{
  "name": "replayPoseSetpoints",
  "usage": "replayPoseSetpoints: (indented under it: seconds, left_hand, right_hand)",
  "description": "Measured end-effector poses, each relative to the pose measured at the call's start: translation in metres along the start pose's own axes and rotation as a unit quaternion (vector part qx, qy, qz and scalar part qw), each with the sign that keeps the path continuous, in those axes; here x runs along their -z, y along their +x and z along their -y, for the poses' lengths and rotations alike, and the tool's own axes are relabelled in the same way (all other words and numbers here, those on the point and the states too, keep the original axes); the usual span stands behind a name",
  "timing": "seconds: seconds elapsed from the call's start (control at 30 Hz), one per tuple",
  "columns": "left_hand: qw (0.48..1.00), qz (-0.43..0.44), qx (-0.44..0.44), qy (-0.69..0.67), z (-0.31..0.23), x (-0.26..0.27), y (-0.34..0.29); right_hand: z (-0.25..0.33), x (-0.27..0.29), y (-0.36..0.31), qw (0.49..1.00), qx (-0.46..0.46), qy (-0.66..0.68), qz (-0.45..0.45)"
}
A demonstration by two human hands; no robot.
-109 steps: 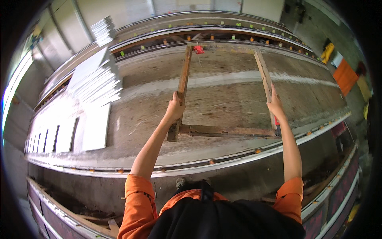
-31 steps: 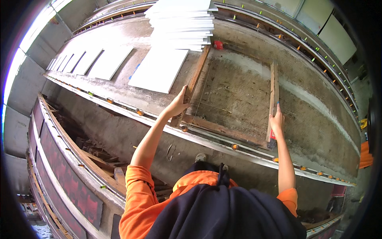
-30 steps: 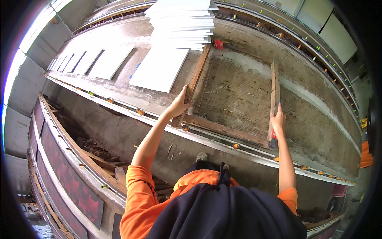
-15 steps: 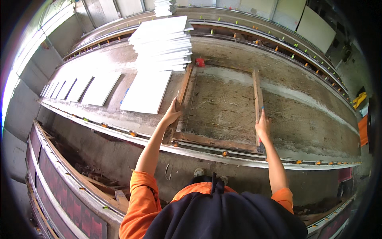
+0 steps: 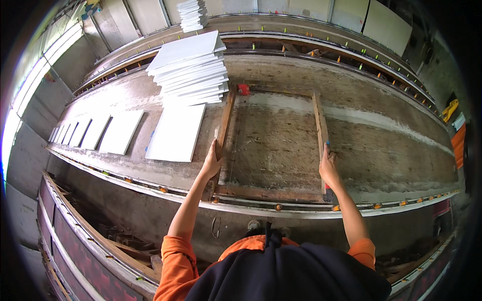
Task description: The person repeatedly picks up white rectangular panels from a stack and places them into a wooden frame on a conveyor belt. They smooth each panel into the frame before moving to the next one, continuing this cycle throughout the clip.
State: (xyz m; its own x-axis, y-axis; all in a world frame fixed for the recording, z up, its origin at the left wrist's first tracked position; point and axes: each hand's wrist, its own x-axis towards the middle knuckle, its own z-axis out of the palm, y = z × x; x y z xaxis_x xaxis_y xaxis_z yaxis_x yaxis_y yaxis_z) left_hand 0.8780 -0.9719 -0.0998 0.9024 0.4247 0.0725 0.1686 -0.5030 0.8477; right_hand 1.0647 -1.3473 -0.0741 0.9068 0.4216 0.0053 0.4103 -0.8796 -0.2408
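Observation:
A rectangular wooden frame (image 5: 271, 193) lies on the long stained table (image 5: 391, 143) in front of me. My left hand (image 5: 212, 161) is closed round the frame's left side bar, thumb up. On the right side bar, my right hand (image 5: 329, 168) grips the wood near a blue mark. A red patch (image 5: 243, 90) marks the frame's far left corner. Left of the frame lies a single white panel (image 5: 175, 133). Behind that panel rises an uneven stack of white panels (image 5: 191, 70).
Several white panels (image 5: 121, 132) lie in a row toward the table's left end. Orange and green pegs line the white front rail (image 5: 246, 212). Another long table with a smaller white stack (image 5: 192, 15) stands beyond. A dark-sided bench (image 5: 83, 241) is at lower left.
The view has tilted, so the table sits lower in the picture. Both hands remain on the side bars, and the frame keeps about the same place beside the panels.

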Motion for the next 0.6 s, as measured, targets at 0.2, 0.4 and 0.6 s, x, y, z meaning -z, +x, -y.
replayPoseSetpoints:
  seconds: [0.2,0.4,0.6]
  left_hand:
    - [0.995,-0.037,-0.060,0.065,0.009,-0.002,0.031]
    - [0.997,-0.016,-0.077,0.008,0.016,-0.006,0.068]
    - [0.983,-0.029,-0.172,0.057,0.009,-0.001,0.063]
  right_hand:
    - [0.014,0.019,0.026,0.996,-0.023,0.082,0.017]
    - [0.017,0.002,0.053,0.994,-0.051,0.052,-0.077]
    - [0.020,0.003,0.052,0.995,-0.038,0.026,-0.089]
